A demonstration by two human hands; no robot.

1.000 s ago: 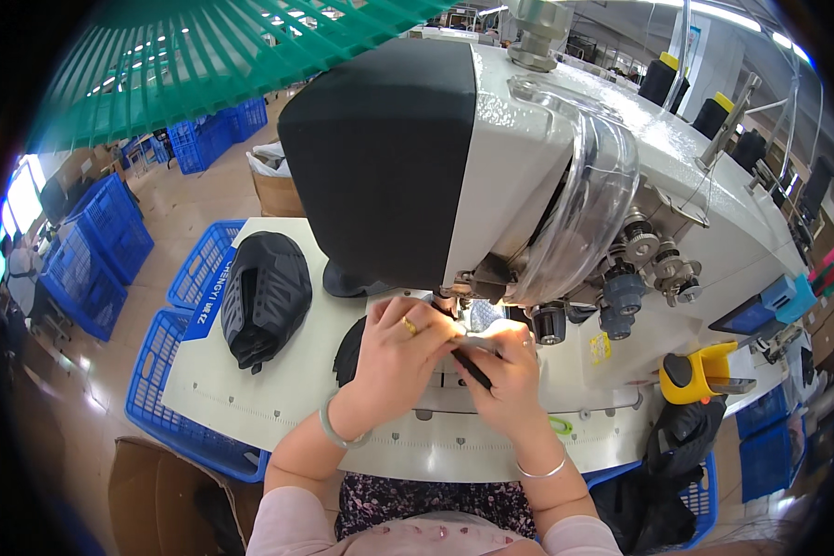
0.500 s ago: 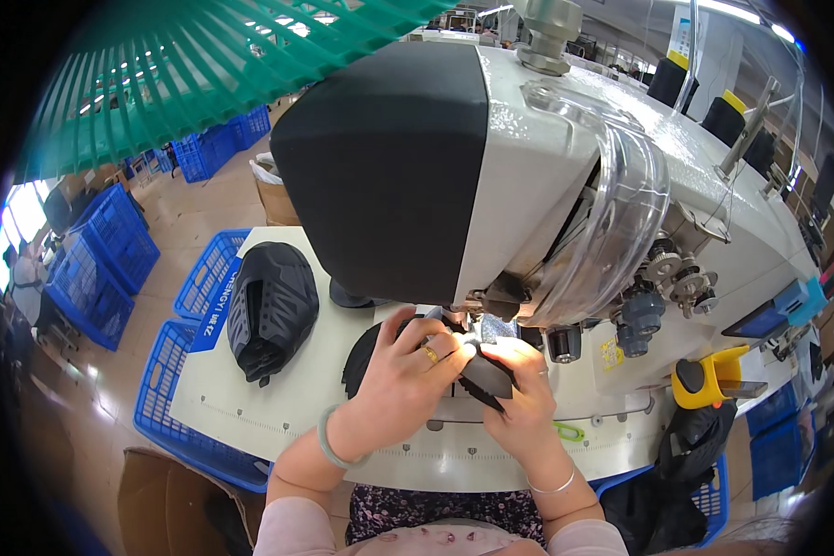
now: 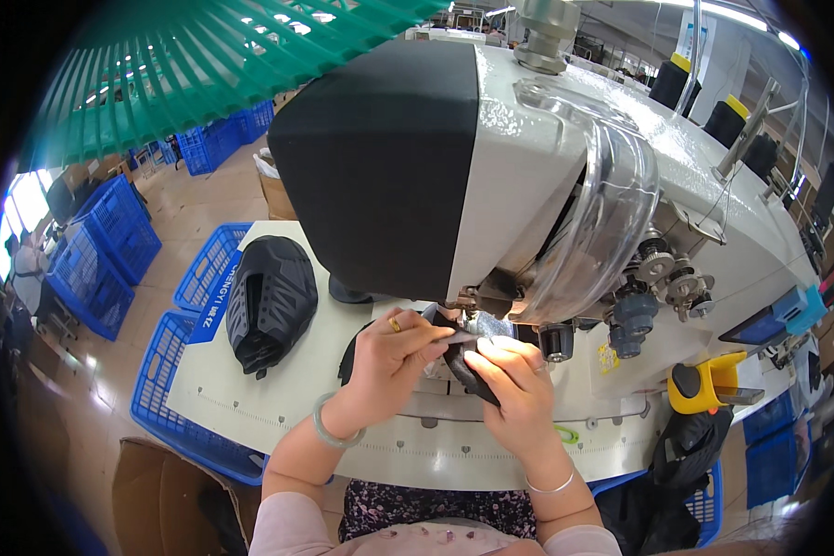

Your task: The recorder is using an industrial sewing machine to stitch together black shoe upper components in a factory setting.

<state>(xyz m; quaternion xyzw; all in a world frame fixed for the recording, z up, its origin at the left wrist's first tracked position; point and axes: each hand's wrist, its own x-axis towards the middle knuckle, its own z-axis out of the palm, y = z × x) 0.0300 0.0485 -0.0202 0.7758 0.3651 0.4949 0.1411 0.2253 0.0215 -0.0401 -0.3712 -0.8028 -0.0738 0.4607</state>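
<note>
Head view: a dark, curved piece (image 3: 473,378) lies between the two hands, at the near side of the needle area of a white sewing machine (image 3: 514,139), low over the pale table (image 3: 218,380). Its long axis slants from the upper left, close under the machine head, down to the lower right, toward the person and into the right palm. The left hand (image 3: 389,361) comes in from the left with thumb and forefinger pinched together on the piece's upper end, so from those fingertips most of it lies to the right and nearer the body. The right hand (image 3: 521,394) has its fingers folded over the right flank, clamping it; what its thumb does underneath cannot be told. Of the two, the right hand covers more of the piece's length, while the left fingertips sit at the end closest to the machine. Beside the left wrist, another dark part (image 3: 349,357) is mostly hidden. Further left, a black shoe upper (image 3: 271,306) rests on the table, well apart from both hands, and a green tool (image 3: 568,434) lies just beside the right wrist.
</note>
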